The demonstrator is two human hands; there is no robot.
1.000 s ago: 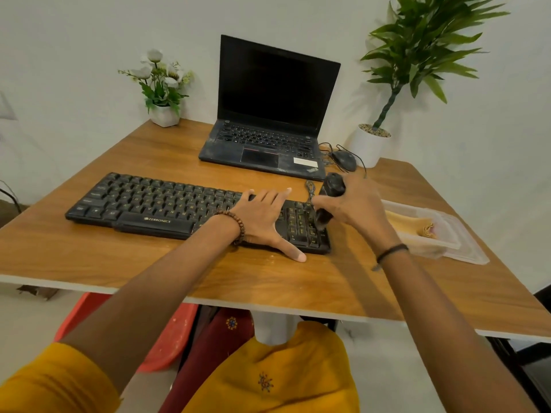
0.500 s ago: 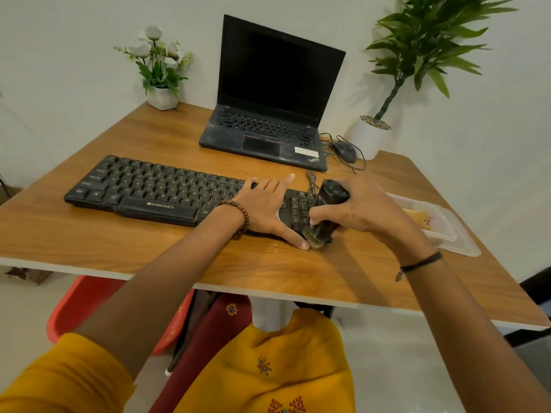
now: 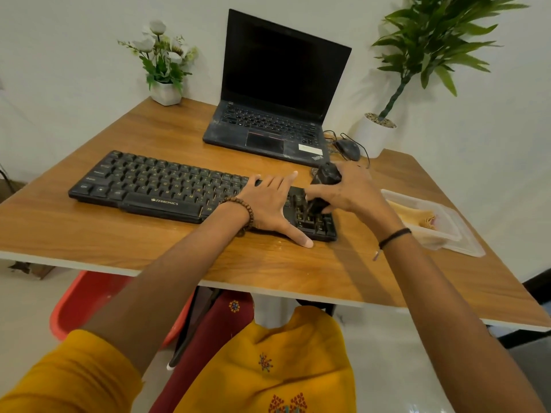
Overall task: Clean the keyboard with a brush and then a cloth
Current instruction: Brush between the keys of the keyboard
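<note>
A black Zebronics keyboard (image 3: 155, 189) lies across the wooden desk (image 3: 149, 242). My left hand (image 3: 268, 204) rests flat on its right part, fingers spread, thumb on the desk at the keyboard's front edge. My right hand (image 3: 348, 192) grips a black brush (image 3: 326, 175), handle up, with its lower end down on the number pad keys at the keyboard's right end. A yellow cloth (image 3: 417, 217) lies in a clear plastic tray (image 3: 459, 242) to the right.
An open black laptop (image 3: 277, 93) stands behind the keyboard, with a black wired mouse (image 3: 347, 149) beside it. A white flower pot (image 3: 165, 92) sits at the back left, a potted green plant (image 3: 375, 134) at the back right. A red chair (image 3: 86, 302) stands under the desk.
My right hand has carried the brush back from the keyboard's front right corner up onto the number pad keys. My left hand stays pressed on the keyboard.
</note>
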